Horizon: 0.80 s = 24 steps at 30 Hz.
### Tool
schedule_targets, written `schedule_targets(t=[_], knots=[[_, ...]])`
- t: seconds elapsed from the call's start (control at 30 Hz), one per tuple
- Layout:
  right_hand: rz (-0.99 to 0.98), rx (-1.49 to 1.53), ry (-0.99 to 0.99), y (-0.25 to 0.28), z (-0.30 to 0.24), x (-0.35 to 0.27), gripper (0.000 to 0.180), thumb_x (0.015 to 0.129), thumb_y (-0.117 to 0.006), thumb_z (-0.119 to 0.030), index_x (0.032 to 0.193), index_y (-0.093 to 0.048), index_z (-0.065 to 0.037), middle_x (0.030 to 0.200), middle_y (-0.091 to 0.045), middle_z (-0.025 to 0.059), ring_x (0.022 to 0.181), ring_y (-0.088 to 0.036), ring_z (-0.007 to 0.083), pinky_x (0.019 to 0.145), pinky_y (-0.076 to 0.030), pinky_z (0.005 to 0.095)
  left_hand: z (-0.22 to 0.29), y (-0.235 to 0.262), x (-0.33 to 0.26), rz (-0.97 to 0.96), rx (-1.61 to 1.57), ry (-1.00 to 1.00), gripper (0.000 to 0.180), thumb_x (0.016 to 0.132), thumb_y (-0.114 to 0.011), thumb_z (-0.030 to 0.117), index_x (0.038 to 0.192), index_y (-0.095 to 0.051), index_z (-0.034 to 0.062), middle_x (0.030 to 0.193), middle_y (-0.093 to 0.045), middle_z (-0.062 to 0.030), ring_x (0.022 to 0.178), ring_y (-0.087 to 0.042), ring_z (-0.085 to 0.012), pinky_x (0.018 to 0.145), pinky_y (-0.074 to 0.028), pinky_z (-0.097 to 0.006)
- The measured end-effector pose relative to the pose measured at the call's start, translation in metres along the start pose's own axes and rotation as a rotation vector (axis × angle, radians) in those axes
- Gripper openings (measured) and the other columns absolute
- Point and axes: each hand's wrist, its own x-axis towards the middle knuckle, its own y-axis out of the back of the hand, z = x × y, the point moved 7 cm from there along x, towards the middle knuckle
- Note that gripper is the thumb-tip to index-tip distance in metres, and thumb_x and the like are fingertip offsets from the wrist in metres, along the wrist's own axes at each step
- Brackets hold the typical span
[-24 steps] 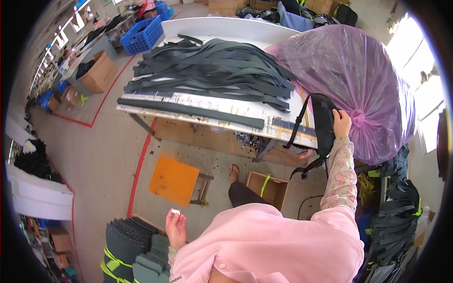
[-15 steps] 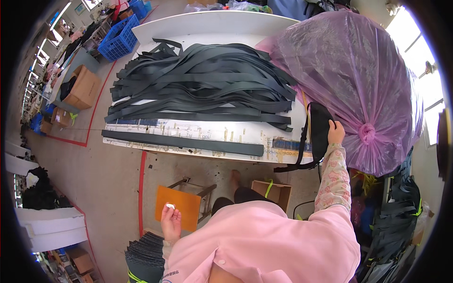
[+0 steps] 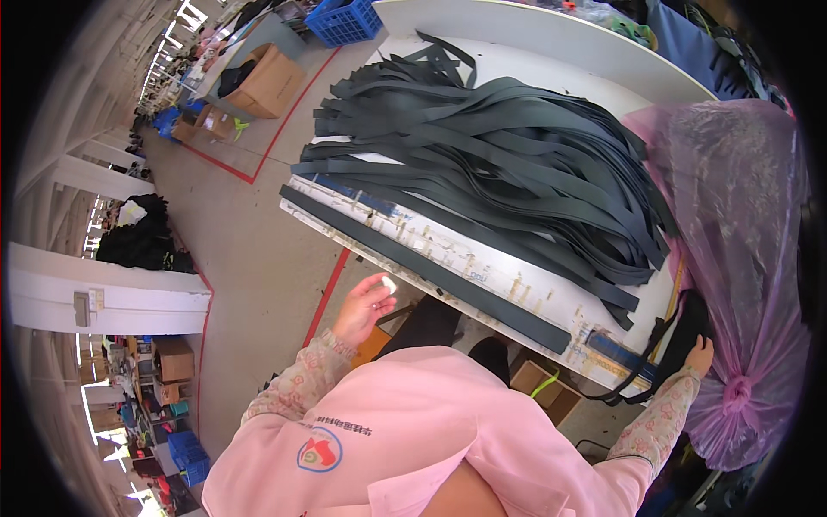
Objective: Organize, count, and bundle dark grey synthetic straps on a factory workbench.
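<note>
At four o'clock your right hand (image 3: 700, 355) grips a black, strapped bag (image 3: 684, 334); your left hand (image 3: 358, 312) holds a small white piece (image 3: 389, 285).

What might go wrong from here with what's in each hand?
Two risks, as I judge it. The small white object is only at the fingertips of the left hand, off the front of the table, so it might drop to the floor. On the other side, the right hand holds the black pouch by the table's near right corner with its straps loose; they could snag there.
</note>
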Motion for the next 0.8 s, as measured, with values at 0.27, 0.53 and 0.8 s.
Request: schedule_targets(t=[0.27, 0.53, 0.8], knots=[[0.020, 0.897, 0.004, 0.082, -0.277, -0.061, 0.023, 0.098, -0.059, -0.010, 0.118, -0.063, 0.001, 0.104, -0.066, 0.0067, 0.091, -0.063, 0.0146, 0.083, -0.051, 0.0273, 0.045, -0.026, 0.091, -0.273, 0.108, 0.147, 0.040, 0.094, -0.064, 0.010, 0.132, -0.052, 0.0052, 0.109, -0.067, -0.0087, 0.087, -0.066, -0.0150, 0.080, -0.054, -0.028], [-0.702, 1.133, 0.308, 0.047, -0.633, -0.249, 0.009, 0.091, -0.065, -0.004, 0.098, -0.067, 0.001, 0.085, -0.067, 0.0064, 0.076, -0.063, 0.0121, 0.067, -0.050, 0.0254, 0.111, 0.024, 0.194, -0.366, 0.079, 0.063, 0.040, 0.094, -0.064, 0.009, 0.132, -0.052, 0.0062, 0.108, -0.067, -0.0093, 0.084, -0.064, -0.0128, 0.081, -0.053, -0.027], [-0.778, 0.631, 0.644, -0.026, -0.724, -0.340, 0.019, 0.078, -0.074, -0.017, 0.092, -0.062, -0.010, 0.094, -0.065, 0.0107, 0.081, -0.066, 0.0337, 0.069, -0.051, 0.0428, 0.069, 0.076, 0.185, -0.508, -0.061, 0.033, 0.037, 0.094, -0.061, 0.004, 0.129, -0.054, 0.0058, 0.107, -0.067, -0.0098, 0.081, -0.064, -0.0131, 0.079, -0.052, -0.027]])
